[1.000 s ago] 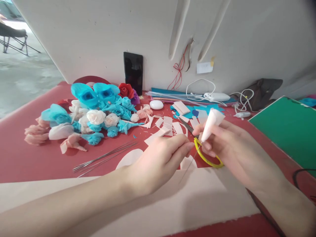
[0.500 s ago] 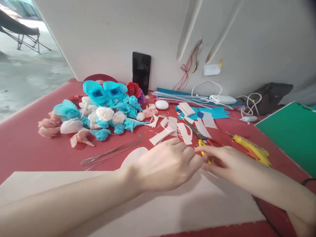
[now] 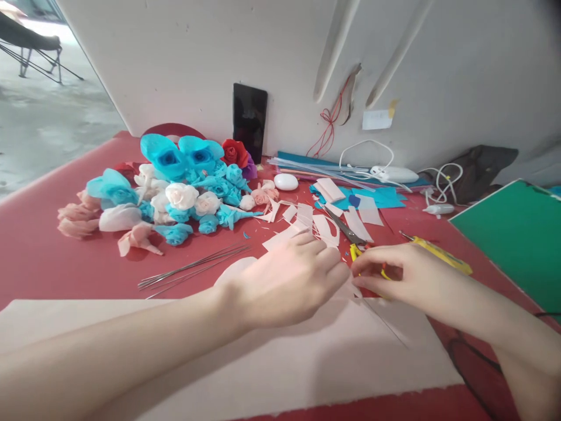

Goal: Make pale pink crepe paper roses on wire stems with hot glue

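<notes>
My left hand is closed over the large pale pink paper sheet, its back toward me and its fingertips hidden. A thin wire slants down to the right from a bit of pale paper by its knuckles. Just to the right, my right hand has its thumb and forefinger curved, with a narrow gap between the tips and nothing visible in them. Behind this hand are the scissors, with yellow and red handles partly covered. A rounded pale paper piece lies beside my left wrist.
Blue, white and pink paper flowers are heaped at the left. Several loose wires lie before them. Paper scraps, a yellow tool, a white case, a leaning phone and a green board stand or lie around.
My right hand has drawn slightly away from my left, and its thumb and forefinger have parted from the left knuckles. The slanting wire now shows below. The view has shifted a little.
</notes>
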